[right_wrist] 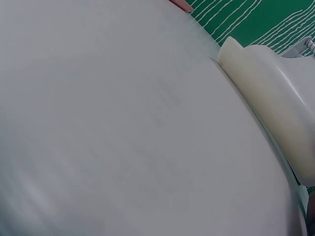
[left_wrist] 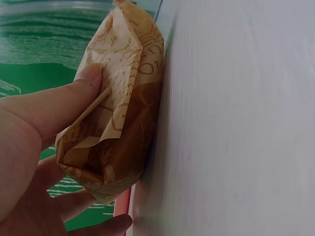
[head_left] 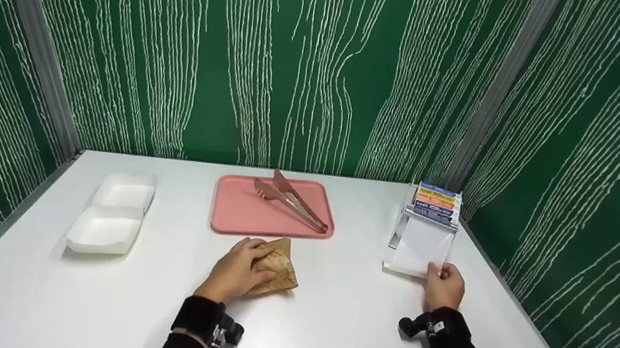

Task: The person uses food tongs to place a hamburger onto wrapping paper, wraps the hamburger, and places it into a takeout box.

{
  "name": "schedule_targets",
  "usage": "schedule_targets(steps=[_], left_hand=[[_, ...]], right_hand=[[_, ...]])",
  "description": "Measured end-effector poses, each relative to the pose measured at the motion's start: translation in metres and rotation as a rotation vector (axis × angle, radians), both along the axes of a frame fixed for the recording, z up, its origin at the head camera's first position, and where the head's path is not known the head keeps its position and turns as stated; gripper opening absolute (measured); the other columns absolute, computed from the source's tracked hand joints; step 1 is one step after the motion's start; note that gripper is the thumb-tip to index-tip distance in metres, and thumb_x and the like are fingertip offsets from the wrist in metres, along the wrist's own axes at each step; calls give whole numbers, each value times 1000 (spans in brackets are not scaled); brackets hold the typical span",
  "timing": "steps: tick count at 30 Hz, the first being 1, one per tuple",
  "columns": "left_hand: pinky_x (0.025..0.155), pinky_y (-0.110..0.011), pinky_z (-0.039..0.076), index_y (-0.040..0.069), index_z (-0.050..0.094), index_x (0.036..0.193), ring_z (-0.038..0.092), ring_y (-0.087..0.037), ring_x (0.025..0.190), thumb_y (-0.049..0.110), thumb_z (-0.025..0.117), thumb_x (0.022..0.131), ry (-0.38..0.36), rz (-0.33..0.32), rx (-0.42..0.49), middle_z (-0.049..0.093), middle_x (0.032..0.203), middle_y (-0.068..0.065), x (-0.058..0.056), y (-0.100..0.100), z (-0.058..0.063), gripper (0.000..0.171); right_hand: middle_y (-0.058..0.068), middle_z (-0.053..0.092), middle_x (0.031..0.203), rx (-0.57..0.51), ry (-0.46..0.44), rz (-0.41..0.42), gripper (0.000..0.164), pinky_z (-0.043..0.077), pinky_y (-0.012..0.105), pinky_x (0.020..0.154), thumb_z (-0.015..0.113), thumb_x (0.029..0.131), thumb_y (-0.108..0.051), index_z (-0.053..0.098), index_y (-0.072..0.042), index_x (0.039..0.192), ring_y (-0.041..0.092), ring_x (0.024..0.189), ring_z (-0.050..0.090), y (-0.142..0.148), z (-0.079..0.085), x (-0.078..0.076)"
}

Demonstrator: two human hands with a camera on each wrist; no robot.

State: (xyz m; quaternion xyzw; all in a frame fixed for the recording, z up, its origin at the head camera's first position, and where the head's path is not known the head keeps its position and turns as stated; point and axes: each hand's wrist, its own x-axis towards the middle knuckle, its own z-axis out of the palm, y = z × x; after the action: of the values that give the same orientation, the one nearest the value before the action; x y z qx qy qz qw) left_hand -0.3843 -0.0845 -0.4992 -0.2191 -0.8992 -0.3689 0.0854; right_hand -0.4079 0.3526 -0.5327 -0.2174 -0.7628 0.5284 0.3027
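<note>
A person worked both hands at once across a white desk (head_left: 337, 333), the left hand (head_left: 233, 270) on a paper-wrapped package (head_left: 282, 269) and the right hand (head_left: 444, 289) on a white sheet (head_left: 423, 246). The left thumb lay bent against the wrapper while the fingers spread round the other side, a part-closed hold; the lowest finger stood apart from the paper. I could not tell whether the package's underside touched the desk. The right thumb and fingers were nearly together, pinching the sheet's near corner where it hung from a small stand (head_left: 430, 215) stacked with coloured labels.

Just beyond the left hand was a pink tray (head_left: 240, 207) bearing a pair of tongs (head_left: 302, 210); to that hand's left, well apart, sat a white box (head_left: 105, 231) with its lid back.

The folds looked like the weak spot: a loose flap gaped beside the thumb, and easing that thumb might have let the wrapper unfold. Squeezing too hard could have crushed whatever was inside. At the right hand, a sharp tug on one corner risked tearing the sheet or dragging the light-looking stand toward the person.
</note>
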Motion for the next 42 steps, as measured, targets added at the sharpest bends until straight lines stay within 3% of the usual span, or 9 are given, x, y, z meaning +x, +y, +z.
schedule_targets(steps=[19,27,42], left_hand=[[116,-56,41,4,63,144,49,-38,140,28,82,92,9,1,-14,57,146,-15,0,0,0,60],[116,-54,41,5,63,144,49,-36,140,28,82,92,11,-7,-6,58,145,-14,0,-1,1,61],[117,-56,39,4,63,143,47,-39,142,27,82,92,14,-11,-4,57,146,-17,0,-1,1,60]], right_hand=[[0,52,76,6,-19,7,17,36,25,66,64,99,-10,63,6,102,20,78,47,-1,1,3],[-6,40,66,53,13,6,13,31,26,65,62,95,-8,59,5,94,19,71,42,-1,1,3],[-3,44,70,31,15,-7,14,32,28,67,62,94,-9,61,6,95,21,74,42,-2,1,1]])
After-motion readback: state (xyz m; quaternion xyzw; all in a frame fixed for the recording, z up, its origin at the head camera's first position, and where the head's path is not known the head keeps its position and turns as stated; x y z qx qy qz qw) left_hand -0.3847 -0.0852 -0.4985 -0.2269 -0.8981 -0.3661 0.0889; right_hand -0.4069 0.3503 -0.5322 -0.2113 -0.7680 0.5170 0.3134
